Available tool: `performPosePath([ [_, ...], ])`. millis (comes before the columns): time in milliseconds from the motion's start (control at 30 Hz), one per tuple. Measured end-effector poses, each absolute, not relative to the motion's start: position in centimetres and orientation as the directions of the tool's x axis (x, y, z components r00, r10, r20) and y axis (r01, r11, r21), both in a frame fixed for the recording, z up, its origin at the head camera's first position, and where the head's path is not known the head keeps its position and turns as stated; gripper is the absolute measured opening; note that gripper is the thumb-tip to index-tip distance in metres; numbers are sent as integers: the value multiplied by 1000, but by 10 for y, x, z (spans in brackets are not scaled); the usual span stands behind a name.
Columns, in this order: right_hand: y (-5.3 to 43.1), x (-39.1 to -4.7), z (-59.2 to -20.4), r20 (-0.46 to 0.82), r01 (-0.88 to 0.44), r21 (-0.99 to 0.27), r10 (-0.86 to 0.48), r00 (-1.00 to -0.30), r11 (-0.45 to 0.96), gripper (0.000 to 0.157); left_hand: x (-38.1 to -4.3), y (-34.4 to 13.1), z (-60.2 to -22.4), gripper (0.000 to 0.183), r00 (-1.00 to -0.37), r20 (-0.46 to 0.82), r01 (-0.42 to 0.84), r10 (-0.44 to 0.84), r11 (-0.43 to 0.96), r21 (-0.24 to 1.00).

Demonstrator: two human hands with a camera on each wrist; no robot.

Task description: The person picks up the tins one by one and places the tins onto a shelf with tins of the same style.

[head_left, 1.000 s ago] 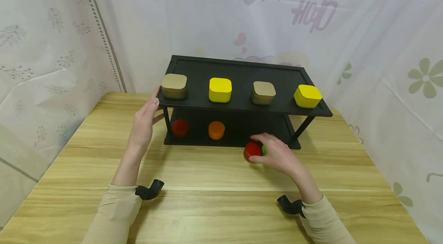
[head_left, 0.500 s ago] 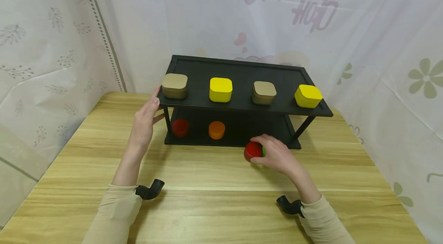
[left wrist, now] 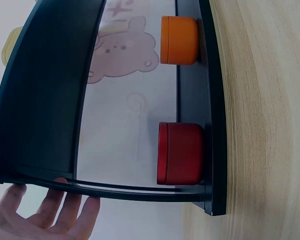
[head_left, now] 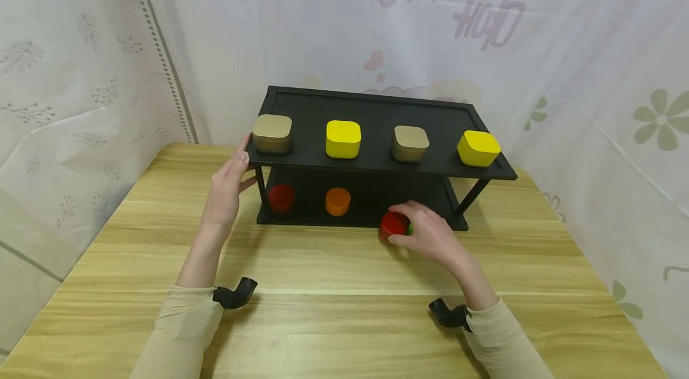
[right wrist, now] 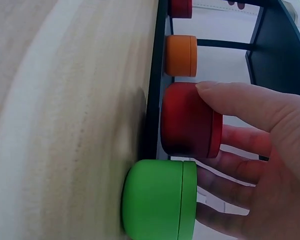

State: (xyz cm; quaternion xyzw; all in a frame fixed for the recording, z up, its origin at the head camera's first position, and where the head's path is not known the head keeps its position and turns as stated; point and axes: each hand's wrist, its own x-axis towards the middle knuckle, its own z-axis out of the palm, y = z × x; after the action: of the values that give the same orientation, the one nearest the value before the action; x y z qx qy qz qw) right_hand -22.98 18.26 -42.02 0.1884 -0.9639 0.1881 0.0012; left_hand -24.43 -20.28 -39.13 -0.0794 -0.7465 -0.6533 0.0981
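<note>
A round red tin (head_left: 393, 225) with a lid is held between the thumb and fingers of my right hand (head_left: 430, 237), at the front edge of the black two-tier shelf's lower board (head_left: 371, 211). In the right wrist view a round green tin (right wrist: 157, 200) stands beside the red tin (right wrist: 190, 120), under my fingers; in the head view the hand mostly hides it. My left hand (head_left: 223, 192) touches the shelf's left end, its fingers extended against the upper board and side post in the left wrist view. On the lower board stand another red tin (head_left: 281, 198) and an orange tin (head_left: 338, 202).
Along the upper board's front stand square tins: beige (head_left: 272, 134), yellow (head_left: 343, 140), beige (head_left: 410, 144) and yellow (head_left: 478, 149). The shelf stands on a wooden table (head_left: 323, 325). Behind it hangs a printed white curtain (head_left: 334, 26).
My right hand has closed in on the red tin and moved it slightly back towards the shelf's lower board. The left hand stays at the shelf's end.
</note>
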Motion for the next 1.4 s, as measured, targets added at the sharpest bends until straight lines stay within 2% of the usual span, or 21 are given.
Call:
performPosePath([
  [767,179,-263,-420,36,-282,-381,-291,-956,880,58,-246,-202,-391,48,-971,239,236,-16,121,964],
  [1400,178,-271,-424,11,-244,-400,-261,-965,883,58,-244,-202,-391,49,-972,236,233,-15,107,966],
])
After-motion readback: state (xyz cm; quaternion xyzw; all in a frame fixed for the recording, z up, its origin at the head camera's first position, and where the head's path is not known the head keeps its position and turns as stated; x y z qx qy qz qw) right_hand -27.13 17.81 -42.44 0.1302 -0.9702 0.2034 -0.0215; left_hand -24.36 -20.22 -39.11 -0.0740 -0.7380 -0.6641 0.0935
